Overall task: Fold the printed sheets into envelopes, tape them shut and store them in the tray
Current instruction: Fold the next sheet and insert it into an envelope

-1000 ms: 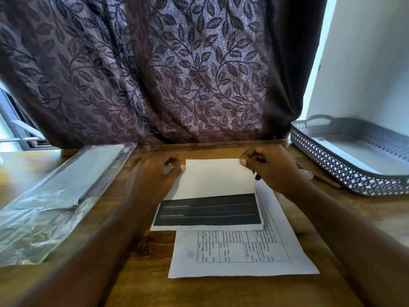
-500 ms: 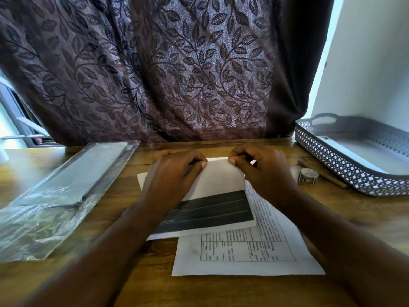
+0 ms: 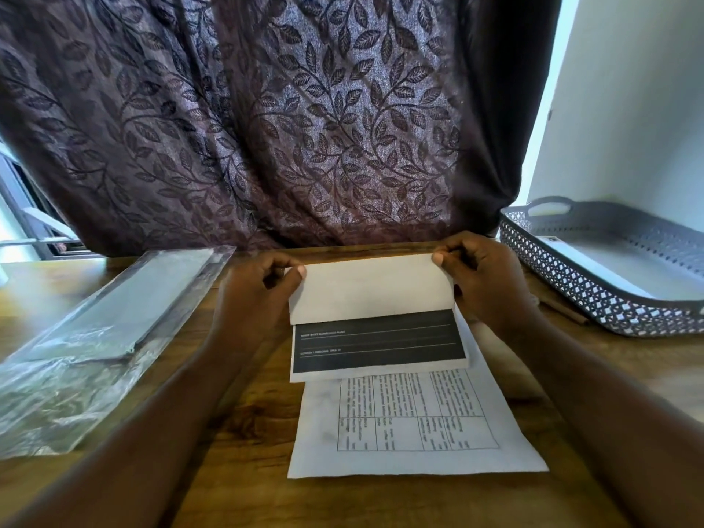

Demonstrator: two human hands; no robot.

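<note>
Only the head cam here. Middle of the frame, the left hand (image 3: pixel 263 289) and right hand (image 3: pixel 482 278) each pinch a top corner of the folded sheet (image 3: pixel 371 291), thumbs on the near face, fingers curled shut behind it. The plain white flap is matte, bent over toward me, and under it I see a black printed band (image 3: pixel 377 342) with thin pale lines and tiny text I can't read. The sheet's lower edge overlaps a second flat sheet (image 3: pixel 415 424), printed with a ruled table, lying lower centre on the wooden table (image 3: pixel 244 432), which has warm brown grain.

Right edge of the frame: a grey plastic tray (image 3: pixel 594 302) with lattice-cut walls and a loop handle, something flat and white inside. Left side: a long crinkly clear plastic sleeve (image 3: pixel 99 337), shiny, holding a flat grey slab. Upper frame is all dark purple curtain (image 3: pixel 285 120) with a woven leaf pattern, hanging in soft folds.
</note>
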